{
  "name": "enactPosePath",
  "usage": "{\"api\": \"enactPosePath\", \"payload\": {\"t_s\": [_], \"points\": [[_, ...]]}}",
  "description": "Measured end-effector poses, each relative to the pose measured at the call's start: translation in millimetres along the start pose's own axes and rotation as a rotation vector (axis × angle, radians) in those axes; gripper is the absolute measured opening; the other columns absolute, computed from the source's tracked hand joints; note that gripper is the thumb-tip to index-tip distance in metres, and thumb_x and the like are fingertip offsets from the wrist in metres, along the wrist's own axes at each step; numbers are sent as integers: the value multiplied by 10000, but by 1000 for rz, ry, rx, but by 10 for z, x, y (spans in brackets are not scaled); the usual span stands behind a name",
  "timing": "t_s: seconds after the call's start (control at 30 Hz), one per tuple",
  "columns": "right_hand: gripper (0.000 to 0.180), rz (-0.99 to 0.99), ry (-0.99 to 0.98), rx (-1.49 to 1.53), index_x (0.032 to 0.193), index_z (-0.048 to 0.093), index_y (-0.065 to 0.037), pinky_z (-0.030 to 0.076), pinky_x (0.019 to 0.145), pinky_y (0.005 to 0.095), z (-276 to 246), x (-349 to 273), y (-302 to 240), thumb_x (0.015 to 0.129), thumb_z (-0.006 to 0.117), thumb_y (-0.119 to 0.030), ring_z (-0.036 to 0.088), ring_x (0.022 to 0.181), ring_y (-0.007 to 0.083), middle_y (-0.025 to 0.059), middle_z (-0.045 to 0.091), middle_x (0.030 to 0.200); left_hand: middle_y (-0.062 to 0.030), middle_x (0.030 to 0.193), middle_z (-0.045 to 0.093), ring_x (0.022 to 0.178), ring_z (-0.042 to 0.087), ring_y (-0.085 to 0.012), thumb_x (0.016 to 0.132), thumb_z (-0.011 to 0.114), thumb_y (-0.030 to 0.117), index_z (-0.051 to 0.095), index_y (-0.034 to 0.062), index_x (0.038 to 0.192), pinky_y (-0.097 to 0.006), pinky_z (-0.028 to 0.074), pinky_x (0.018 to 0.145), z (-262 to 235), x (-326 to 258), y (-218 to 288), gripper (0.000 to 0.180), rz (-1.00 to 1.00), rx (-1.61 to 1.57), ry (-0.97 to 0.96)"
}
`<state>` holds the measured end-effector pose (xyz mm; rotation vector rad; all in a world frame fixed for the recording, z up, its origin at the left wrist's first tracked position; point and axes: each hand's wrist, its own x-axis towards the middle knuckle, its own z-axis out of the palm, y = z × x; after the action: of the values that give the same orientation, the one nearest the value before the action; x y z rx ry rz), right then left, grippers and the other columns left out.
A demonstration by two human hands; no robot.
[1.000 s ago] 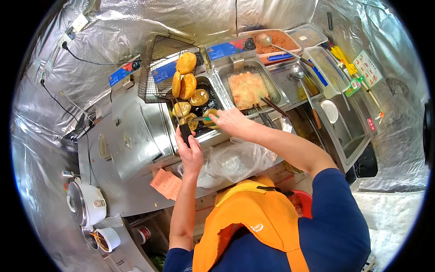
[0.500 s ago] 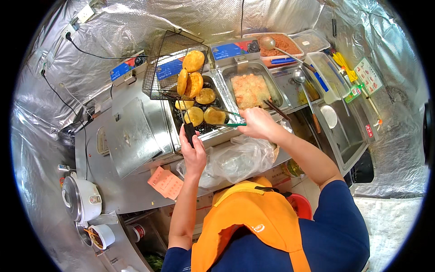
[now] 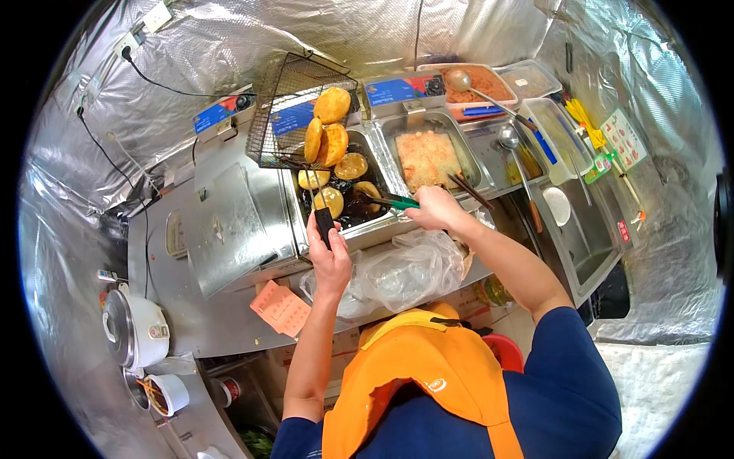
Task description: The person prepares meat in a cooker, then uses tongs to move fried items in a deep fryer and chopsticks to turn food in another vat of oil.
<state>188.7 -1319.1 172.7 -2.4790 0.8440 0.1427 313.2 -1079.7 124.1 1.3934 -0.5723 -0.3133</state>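
Observation:
My left hand (image 3: 331, 262) is wrapped round the black handle (image 3: 324, 227) of a wire frying basket (image 3: 277, 115), held tilted over the left fryer vat. Several golden round cakes (image 3: 332, 105) rest in the basket at its near right corner. Below it, more cakes (image 3: 351, 166) float in the dark oil (image 3: 353, 217). My right hand (image 3: 438, 210) squeezes green-handled tongs (image 3: 404, 203), whose tips reach a browned cake (image 3: 367, 189) at the vat's right side. That cake looks tilted; whether the tips pinch it firmly is hard to see.
A second vat (image 3: 478, 174) to the right holds a pale orange frying mass (image 3: 428, 158) with dark chopsticks (image 3: 469, 191) at its edge. Ladles (image 3: 520, 164) lie further right. A clear plastic bag (image 3: 409, 271) covers the front ledge. A rice cooker (image 3: 145, 329) stands at left.
The tongs' arms, spread around the cake before, have come together. The cake at their tips has tipped and sits partly in the oil. My left hand still holds the basket much as before.

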Motion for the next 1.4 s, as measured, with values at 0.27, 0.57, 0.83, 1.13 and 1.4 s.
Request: {"api": "enactPosePath", "payload": {"t_s": [0.27,0.57,0.83,1.13,1.4], "points": [[233,-151,270,92,952,714,-34,550,736,546,-290,-346,-130,920,679,-262,695,784,471,242,698,773,-84,1114,607,736,523,-74,1097,458,32,297,-29,1590,-241,470,637,7,22,-43,522,2,40,12],[291,-172,563,380,1144,687,-19,513,610,512,-405,-882,-690,946,698,-232,680,707,459,233,674,739,-76,1121,578,716,531,-70,1105,436,54,252,14,1595,-231,464,527,156,-52,21,525,-109,-49,31],[313,-219,363,73,1031,726,6,538,696,533,-266,-273,-758,900,710,-277,693,745,446,274,675,739,-72,1112,531,717,538,-82,1063,430,24,314,36,1475,-252,494,468,718,-183,356,428,-311,-297,94],[333,-26,61,257,935,792,11,565,691,453,-874,-25,-617,847,726,-304,725,669,334,219,715,721,-94,1094,556,766,560,-129,1016,473,-13,397,51,1341,-308,509,546,848,-21,727,340,-438,-589,145],[338,-119,144,81,921,807,-4,584,799,483,-1182,36,-868,820,728,-316,739,826,416,269,728,822,-133,1011,561,841,592,-194,943,486,-71,472,-47,1070,-345,548,688,695,408,1521,130,-487,-830,55]]}}
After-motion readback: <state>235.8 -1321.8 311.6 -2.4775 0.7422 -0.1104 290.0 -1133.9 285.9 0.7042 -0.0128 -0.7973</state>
